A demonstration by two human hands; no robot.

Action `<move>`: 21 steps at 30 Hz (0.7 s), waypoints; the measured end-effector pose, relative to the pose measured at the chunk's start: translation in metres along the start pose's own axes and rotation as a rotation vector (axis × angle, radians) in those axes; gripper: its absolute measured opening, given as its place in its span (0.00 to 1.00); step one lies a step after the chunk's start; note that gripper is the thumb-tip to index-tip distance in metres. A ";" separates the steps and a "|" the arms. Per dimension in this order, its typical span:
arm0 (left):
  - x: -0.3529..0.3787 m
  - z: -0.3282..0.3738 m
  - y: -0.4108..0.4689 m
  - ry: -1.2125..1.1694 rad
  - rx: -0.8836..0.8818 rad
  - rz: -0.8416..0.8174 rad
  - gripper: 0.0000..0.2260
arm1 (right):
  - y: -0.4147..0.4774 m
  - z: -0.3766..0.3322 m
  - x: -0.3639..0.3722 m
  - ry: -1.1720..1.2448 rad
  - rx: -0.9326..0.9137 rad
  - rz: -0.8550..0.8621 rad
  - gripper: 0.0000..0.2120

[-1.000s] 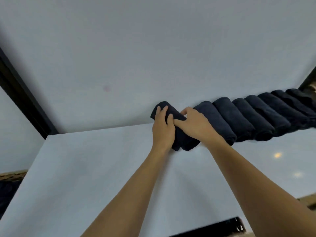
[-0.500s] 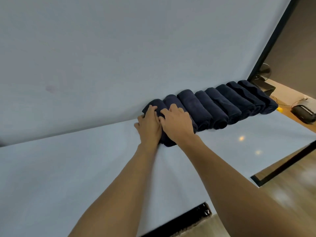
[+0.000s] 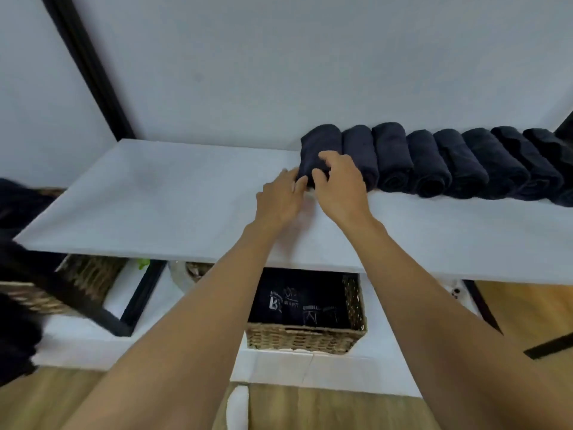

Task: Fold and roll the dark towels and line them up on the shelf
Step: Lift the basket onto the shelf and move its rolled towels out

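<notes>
On the white shelf (image 3: 155, 197), a row of rolled dark towels (image 3: 455, 159) lies side by side.
The end towel (image 3: 321, 144) on the left touches its neighbour. The right hand (image 3: 341, 187) curls its fingers round its near end, and the left hand (image 3: 279, 200) touches it with nearly straight fingers. I think most of the work is done. Below, the basket (image 3: 305, 338) holds dark cloth (image 3: 297, 293). It may be more towels, but I cannot tell.

One view only: a wide-angle camera worn on the head looked forward and down, from close above the front edge of the white shelf (image 3: 155, 193), toward the wall (image 3: 310, 57) behind it (the wicker basket (image 3: 307, 336) underneath showed too).
</notes>
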State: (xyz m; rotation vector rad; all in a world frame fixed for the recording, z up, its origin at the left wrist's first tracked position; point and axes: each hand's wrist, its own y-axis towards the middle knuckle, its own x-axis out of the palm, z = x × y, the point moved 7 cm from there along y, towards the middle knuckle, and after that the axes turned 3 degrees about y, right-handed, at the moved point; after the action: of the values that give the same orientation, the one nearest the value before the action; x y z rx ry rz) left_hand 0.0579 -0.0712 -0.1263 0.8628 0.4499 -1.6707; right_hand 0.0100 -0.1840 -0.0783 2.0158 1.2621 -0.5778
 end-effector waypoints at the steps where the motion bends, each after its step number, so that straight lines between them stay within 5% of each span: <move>1: -0.004 -0.005 -0.018 -0.018 -0.014 0.025 0.19 | -0.016 -0.004 0.001 0.102 -0.010 -0.020 0.18; 7: -0.046 -0.031 -0.129 -0.090 -0.084 0.408 0.13 | -0.109 -0.008 0.012 0.450 0.030 -0.052 0.14; 11: -0.047 -0.049 -0.184 -0.103 -0.187 0.505 0.09 | -0.156 0.015 0.021 0.560 0.165 -0.088 0.09; 21: 0.054 -0.131 -0.202 -0.107 -0.534 0.094 0.14 | -0.206 0.158 0.064 0.368 0.495 -0.102 0.10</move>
State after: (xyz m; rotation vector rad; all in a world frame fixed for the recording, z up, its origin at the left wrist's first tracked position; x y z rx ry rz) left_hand -0.0985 0.0401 -0.2822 0.3913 0.7271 -1.4033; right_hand -0.1507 -0.2013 -0.2911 2.5669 1.5589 -0.6336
